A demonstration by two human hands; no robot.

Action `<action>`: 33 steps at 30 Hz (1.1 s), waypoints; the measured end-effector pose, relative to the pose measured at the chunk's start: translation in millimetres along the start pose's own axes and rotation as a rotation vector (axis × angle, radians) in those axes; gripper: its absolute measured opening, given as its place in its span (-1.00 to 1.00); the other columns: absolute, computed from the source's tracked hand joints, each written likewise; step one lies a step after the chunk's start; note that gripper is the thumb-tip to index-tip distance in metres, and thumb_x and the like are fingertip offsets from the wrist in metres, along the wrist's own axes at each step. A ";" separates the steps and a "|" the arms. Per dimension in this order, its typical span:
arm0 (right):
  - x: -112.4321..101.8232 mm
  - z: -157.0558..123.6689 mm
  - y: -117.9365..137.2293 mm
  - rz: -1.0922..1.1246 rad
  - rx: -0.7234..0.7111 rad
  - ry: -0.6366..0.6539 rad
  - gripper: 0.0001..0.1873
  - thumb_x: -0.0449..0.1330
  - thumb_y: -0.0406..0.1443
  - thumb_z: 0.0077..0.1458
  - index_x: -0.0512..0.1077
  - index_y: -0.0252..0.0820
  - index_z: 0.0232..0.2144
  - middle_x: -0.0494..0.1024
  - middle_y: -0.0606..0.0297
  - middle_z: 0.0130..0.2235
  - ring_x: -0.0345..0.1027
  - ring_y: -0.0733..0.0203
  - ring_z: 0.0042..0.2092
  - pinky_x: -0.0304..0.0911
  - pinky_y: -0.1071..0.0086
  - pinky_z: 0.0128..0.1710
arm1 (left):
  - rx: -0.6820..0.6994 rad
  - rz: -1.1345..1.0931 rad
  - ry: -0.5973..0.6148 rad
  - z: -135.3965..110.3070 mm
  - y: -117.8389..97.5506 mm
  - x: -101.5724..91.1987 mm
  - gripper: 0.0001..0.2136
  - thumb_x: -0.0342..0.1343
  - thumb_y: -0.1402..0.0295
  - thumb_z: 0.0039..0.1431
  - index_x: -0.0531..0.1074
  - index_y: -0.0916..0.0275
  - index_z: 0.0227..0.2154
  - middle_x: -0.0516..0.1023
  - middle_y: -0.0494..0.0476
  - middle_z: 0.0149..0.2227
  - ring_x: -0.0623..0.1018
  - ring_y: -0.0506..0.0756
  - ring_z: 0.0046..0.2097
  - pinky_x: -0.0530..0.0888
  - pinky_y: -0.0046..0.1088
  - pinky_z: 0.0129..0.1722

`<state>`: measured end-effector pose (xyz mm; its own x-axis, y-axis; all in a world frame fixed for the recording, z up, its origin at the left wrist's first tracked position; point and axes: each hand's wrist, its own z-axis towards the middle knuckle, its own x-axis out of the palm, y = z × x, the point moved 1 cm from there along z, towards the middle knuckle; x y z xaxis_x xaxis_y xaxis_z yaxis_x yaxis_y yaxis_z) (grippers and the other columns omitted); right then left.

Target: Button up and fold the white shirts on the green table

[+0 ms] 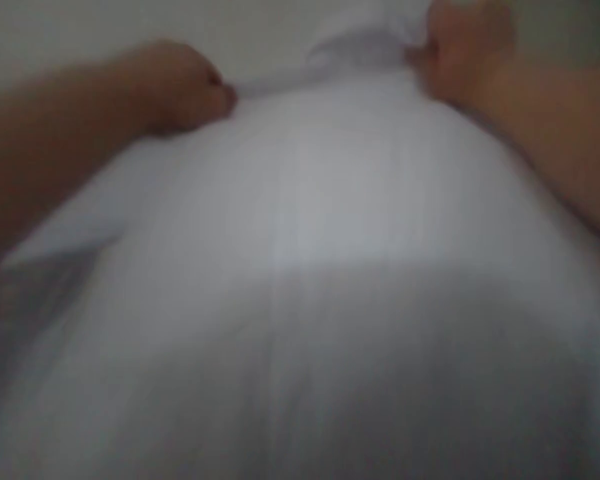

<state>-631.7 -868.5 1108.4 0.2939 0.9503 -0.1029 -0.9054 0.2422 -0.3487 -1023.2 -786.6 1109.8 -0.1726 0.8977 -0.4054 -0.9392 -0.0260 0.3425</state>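
Note:
A white shirt (pixel 330 180) hangs spread out before me and fills most of the head view, blurred by motion. My left hand (pixel 185 87) is closed on its top edge at the upper left, thumb and fingers pinched together. At the upper right my right hand (pixel 465 53) grips the same edge, fingers curled round the fabric. Between the two hands a collar-like fold (pixel 365 47) stands up. A sleeve-like flap (pixel 80 227) droops under my left forearm, with a dark opening at its end. A broad shadow covers the lower part of the cloth.
Behind the shirt is a plain, pale grey-green surface (pixel 130 27), out of focus. A darker greenish patch (pixel 570 33) lies at the upper right corner. The cloth hides whatever is below and behind it.

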 end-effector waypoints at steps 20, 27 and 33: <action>457.2 -171.4 144.6 0.722 0.070 0.829 -0.53 0.18 -0.06 -0.03 0.31 -0.20 -0.12 0.48 0.19 -0.28 0.33 0.19 -0.31 0.14 0.39 -0.34 | 0.314 -0.519 0.719 11.9 -170.7 472.9 -0.67 -0.05 0.36 0.04 0.45 0.32 -0.15 0.50 0.36 -0.11 0.49 0.24 -0.08 0.37 -0.27 -0.11; 470.2 -151.1 142.3 0.986 0.073 0.771 -0.53 0.25 -0.23 -0.15 0.35 -0.23 -0.12 0.42 0.17 -0.18 0.28 0.21 -0.20 0.19 0.35 -0.20 | 0.554 -0.855 0.435 63.5 -249.7 443.5 -0.42 0.00 0.29 0.07 0.09 0.26 0.19 0.17 0.19 0.22 0.19 0.12 0.21 0.12 -0.39 0.18; 473.2 -133.0 148.7 1.030 0.065 0.785 -0.67 0.24 -0.37 -0.24 0.43 -0.24 -0.29 0.43 0.29 -0.30 0.26 0.29 -0.29 0.17 0.43 -0.27 | 0.671 -0.901 0.528 76.8 -281.0 434.7 -0.50 0.09 0.41 -0.14 0.36 0.23 -0.02 0.49 0.13 -0.06 0.47 0.11 -0.07 0.35 -0.48 -0.06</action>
<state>-586.5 -408.7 884.0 -0.4627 0.3413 -0.8182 -0.8274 -0.4976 0.2603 -811.5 -355.3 902.5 0.2113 0.1880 -0.9592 -0.4743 0.8777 0.0676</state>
